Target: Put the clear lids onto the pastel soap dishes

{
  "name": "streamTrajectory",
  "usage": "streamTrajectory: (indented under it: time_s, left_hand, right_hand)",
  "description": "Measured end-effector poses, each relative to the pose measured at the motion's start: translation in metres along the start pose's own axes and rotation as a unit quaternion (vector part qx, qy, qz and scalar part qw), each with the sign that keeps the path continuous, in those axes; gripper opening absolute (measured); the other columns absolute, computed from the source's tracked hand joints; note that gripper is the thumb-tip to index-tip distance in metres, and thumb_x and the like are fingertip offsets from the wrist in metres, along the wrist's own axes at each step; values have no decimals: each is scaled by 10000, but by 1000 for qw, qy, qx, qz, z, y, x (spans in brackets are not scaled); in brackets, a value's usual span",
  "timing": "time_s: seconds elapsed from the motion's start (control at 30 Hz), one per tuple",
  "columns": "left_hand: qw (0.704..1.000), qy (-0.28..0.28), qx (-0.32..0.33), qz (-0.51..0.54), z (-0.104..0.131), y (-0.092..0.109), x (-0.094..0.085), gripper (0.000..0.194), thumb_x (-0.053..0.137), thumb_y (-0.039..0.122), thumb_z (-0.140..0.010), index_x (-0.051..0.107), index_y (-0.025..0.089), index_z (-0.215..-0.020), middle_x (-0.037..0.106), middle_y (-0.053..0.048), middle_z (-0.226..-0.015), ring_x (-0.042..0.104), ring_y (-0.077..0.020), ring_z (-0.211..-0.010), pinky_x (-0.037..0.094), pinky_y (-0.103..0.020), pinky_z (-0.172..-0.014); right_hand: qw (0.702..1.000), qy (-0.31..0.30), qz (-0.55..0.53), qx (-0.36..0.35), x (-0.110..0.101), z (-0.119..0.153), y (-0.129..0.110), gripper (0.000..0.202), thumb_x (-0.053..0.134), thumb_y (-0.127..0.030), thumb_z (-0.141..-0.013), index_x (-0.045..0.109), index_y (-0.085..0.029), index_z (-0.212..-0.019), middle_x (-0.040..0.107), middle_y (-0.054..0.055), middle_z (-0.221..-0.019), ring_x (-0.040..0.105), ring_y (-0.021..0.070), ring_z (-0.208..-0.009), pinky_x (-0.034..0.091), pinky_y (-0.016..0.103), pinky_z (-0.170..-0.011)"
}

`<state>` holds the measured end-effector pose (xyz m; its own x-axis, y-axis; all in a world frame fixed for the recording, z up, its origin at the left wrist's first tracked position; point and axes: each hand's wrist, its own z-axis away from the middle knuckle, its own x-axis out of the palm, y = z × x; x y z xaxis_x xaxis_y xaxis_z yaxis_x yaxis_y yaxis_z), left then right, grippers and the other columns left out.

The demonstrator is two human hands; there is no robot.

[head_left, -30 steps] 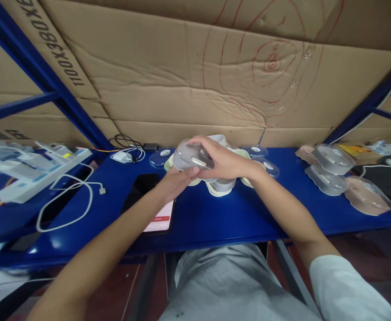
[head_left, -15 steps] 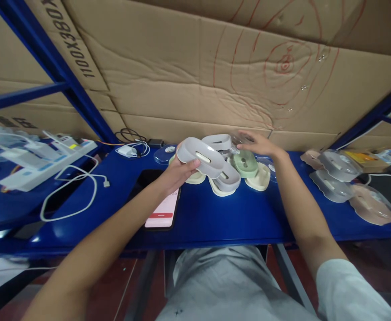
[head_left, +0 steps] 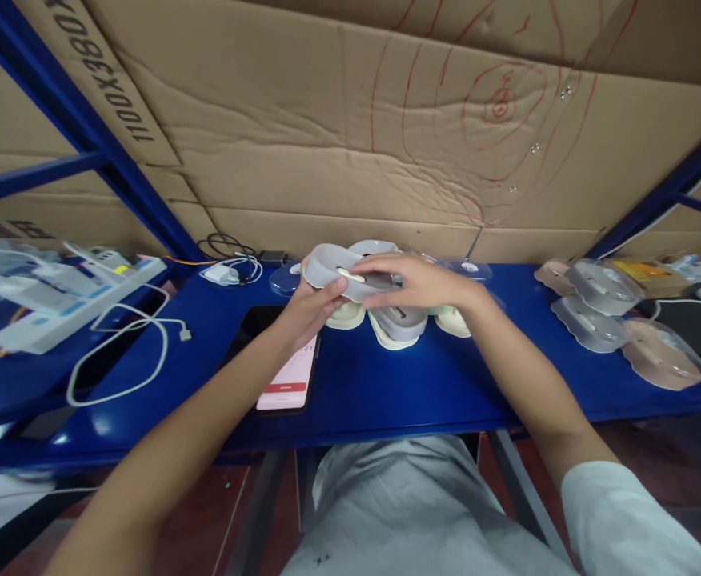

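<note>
A grey soap dish (head_left: 325, 264) with a slot in its middle is held up in my left hand (head_left: 310, 310), which grips its left end with the thumb on the near rim. My right hand (head_left: 421, 280) wraps the dish's right end, fingers reaching across its top; whether it also has a clear lid is hidden. Below them lies another grey soap dish (head_left: 406, 322) on a cream base (head_left: 394, 344). More cream pieces (head_left: 454, 322) lie partly under my right hand. Another grey dish (head_left: 374, 247) and clear lids (head_left: 284, 278) sit behind.
A phone (head_left: 287, 392) with a lit screen lies left of the dishes. A power strip (head_left: 56, 316) and a white cable (head_left: 162, 352) lie farther left. Lidded grey and pink soap dishes (head_left: 666, 352) are at the right. A cardboard wall (head_left: 278, 160) stands behind the blue table (head_left: 386, 400).
My right hand has come left from the clear lid and green dish at the back onto the grey soap dish. My left hand still holds that dish, moved slightly left in view.
</note>
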<state>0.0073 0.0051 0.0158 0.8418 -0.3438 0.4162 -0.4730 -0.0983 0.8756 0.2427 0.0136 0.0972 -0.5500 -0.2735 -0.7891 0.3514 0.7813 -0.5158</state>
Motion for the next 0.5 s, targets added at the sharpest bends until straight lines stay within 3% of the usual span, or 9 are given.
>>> streamTrajectory:
  time_s: [0.1, 0.3, 0.4, 0.5]
  left_hand:
    - [1000, 4, 10, -3, -1, -1, -2, 988, 997, 437, -740, 437, 349, -1550, 744, -75, -1306, 693, -317, -1294, 592, -477, -1039]
    - [999, 9, 27, -22, -9, -4, -12, 953, 990, 421, -746, 451, 402, -1532, 656, -60, -1476, 644, -326, -1374, 577, -509, -1123]
    - [993, 83, 62, -58, -22, -4, -30, 969, 987, 451, -733, 448, 403, -1537, 603, -60, -1537, 558, -337, -1472, 542, -516, -1176]
    - [965, 168, 104, -175, -36, -2, -56, 1087, 1007, 491, -670, 424, 317, -1571, 539, -119, -1601, 506, -359, -1513, 481, -491, -1232]
  right_hand:
    - [999, -4, 34, -37, 14, -5, -6, 385, 617, -503, -1052, 733, -243, -1311, 744, 73, -1376, 684, 264, -1256, 489, 422, -1114]
    - [997, 75, -16, 23, 3, -2, 7, 464, 481, -574, -1100, 733, -219, -1260, 783, 43, -1189, 707, 238, -1083, 529, 354, -971]
    - [991, 122, 35, 35, -7, 1, 22, 531, 422, -612, -1106, 711, -205, -1287, 773, 76, -1220, 698, 261, -1078, 524, 382, -970]
    - [975, 138, 160, 70, -16, 5, 43, 541, 406, -588, -1104, 713, -194, -1311, 764, 135, -1278, 685, 315, -1158, 487, 452, -1047]
